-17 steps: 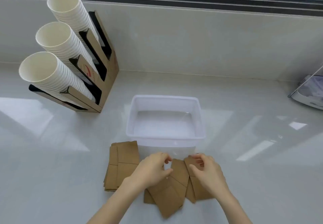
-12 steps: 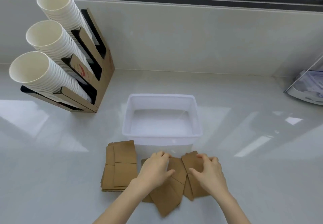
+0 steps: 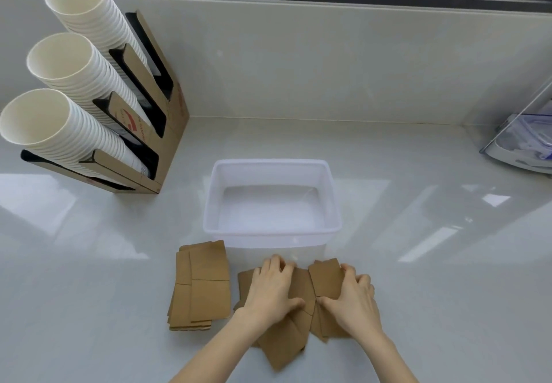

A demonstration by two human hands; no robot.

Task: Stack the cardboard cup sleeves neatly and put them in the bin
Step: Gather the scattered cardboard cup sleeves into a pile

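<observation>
Several brown cardboard cup sleeves lie flat on the white counter in front of a clear plastic bin (image 3: pixel 331 203), which holds nothing. One group of sleeves (image 3: pixel 203 284) lies to the left in a loose overlapping pile. A second, fanned-out group (image 3: pixel 286 343) lies under my hands. My left hand (image 3: pixel 270 290) presses flat on the fanned sleeves, fingers spread. My right hand (image 3: pixel 351 299) curls around the right edge of the topmost sleeve (image 3: pixel 325 281), thumb under its near edge.
A cardboard dispenser (image 3: pixel 149 119) with three slanted stacks of white paper cups (image 3: pixel 77 65) stands at the back left. A clear plastic container (image 3: pixel 525 146) sits at the right edge. A wall and window ledge close off the back.
Both hands have come down flatter onto the fanned sleeves, and the right hand has closed around the top sleeve's edge. The head view has tilted slightly.
</observation>
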